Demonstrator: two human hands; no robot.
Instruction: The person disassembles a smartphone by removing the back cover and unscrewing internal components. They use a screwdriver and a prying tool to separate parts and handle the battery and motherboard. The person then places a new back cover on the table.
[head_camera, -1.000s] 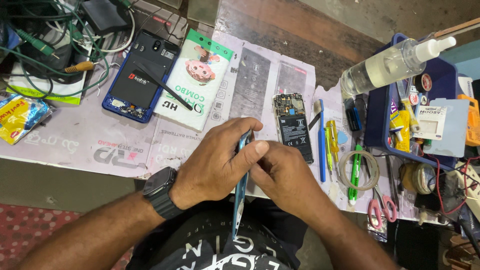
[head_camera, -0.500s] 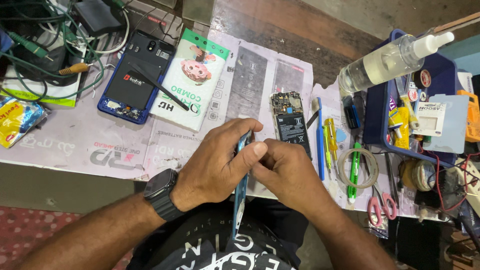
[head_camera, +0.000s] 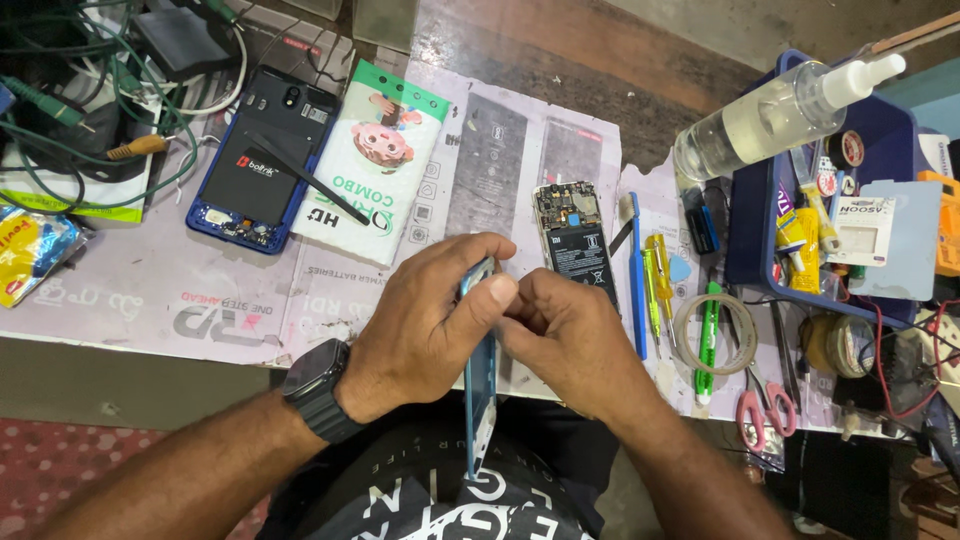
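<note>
A thin blue phone frame (head_camera: 481, 385) is held edge-on between both hands, just in front of the near edge of the worktop (head_camera: 130, 290) and above the dark printed shirt (head_camera: 420, 490). The left hand (head_camera: 425, 325), with a black smartwatch (head_camera: 315, 390) on its wrist, is wrapped around the frame from the left, and its grip is clamped on the frame's upper part. The right hand (head_camera: 570, 340) is pressed against the frame from the right, with its fingertips (head_camera: 500, 292) closed together on the top end of the frame, touching the left hand's fingers.

Taking the frame as the landmark: an opened phone body (head_camera: 575, 240) with exposed battery and circuit board lies just beyond it on the worktop. A blue pry tool (head_camera: 637, 290) and yellow screwdrivers (head_camera: 655, 275) lie to the right of it, past the phone body. Farther right, a roll of clear tape (head_camera: 712, 335), a green-handled tool (head_camera: 707, 345) and pink-handled scissors (head_camera: 765, 405) are seen. A clear spray bottle (head_camera: 775, 115) rests on a blue tray (head_camera: 760, 225) far right and beyond. To the far left and beyond, a second opened phone (head_camera: 255, 165) in a blue shell lies beside a green and white packet (head_camera: 370, 160), with tangled cables (head_camera: 90, 90) farther left.
</note>
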